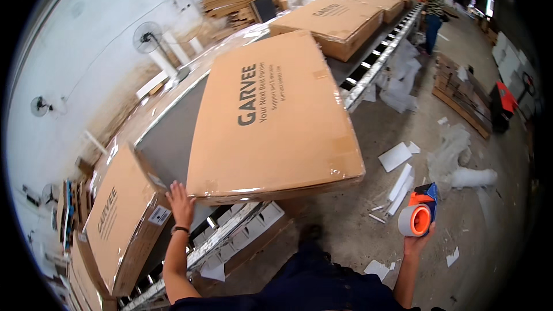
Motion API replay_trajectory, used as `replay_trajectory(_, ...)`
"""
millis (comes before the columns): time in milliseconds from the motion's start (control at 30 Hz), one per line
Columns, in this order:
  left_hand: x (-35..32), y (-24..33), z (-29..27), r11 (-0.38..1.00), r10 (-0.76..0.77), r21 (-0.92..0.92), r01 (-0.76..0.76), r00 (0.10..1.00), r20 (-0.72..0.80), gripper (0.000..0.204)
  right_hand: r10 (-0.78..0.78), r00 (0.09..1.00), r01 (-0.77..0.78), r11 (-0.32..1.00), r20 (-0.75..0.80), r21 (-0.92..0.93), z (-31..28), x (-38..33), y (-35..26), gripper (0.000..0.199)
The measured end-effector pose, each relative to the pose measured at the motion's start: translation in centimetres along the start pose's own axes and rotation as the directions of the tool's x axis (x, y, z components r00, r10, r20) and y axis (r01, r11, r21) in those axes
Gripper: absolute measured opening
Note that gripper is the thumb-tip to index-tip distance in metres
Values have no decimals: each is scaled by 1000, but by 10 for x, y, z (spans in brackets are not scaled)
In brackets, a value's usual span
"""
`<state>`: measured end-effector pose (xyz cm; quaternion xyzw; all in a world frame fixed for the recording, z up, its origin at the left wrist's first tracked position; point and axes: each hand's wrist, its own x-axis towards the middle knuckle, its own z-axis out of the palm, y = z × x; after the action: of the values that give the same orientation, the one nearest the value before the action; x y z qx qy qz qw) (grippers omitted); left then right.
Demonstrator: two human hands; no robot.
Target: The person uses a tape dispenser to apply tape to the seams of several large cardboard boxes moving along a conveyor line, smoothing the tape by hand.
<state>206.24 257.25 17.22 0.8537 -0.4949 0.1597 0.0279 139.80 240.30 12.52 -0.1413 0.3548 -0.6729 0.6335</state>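
A large flat brown cardboard box point(288, 132) lies turned across the conveyor point(170, 121), its near right corner jutting past the rail. My left hand point(182, 206) is at the box's near left corner, fingers stretched, seeming to touch its edge. To the left, a second taped box point(124, 219) with a white label sits tilted on the line, its side close to that hand. My right hand point(416, 243) grips an orange and blue tape gun point(423, 207) with a pale tape roll, held out over the floor at the right, away from the boxes.
More boxes point(331, 17) stand farther up the conveyor, where a person point(433, 11) works beside it. White foam pieces point(397, 158), plastic wrap point(461, 164) and a wooden pallet point(461, 89) lie on the right-hand floor. A fan point(148, 37) stands by the left wall.
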Motion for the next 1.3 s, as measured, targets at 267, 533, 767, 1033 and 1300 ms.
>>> replay_trajectory(267, 13, 391, 39, 502, 518, -655, -564, 803, -294, 74, 210, 978, -210, 975, 3, 79, 86, 56, 20, 60)
replay_trajectory(533, 68, 542, 17, 503, 570, -672, -543, 793, -214, 65, -19, 998, 15, 997, -54, -75, 114, 102, -50, 66)
replay_trajectory(767, 105, 437, -17, 215, 444, -926, -311, 875, -191, 59, -85, 981, 87, 996, -173, 2, 100, 162, -48, 63)
replay_trajectory(1033, -2, 323, 47, 3, -943, -850, 527, 284, 173, 72, 370, 908, -385, 922, 198, 44, 175, 281, 74, 58)
replay_trajectory(1300, 33, 325, 88, -441, -833, -896, -40, 391, 392, 47, 225, 963, -240, 966, 145, 92, 221, 283, 215, 68)
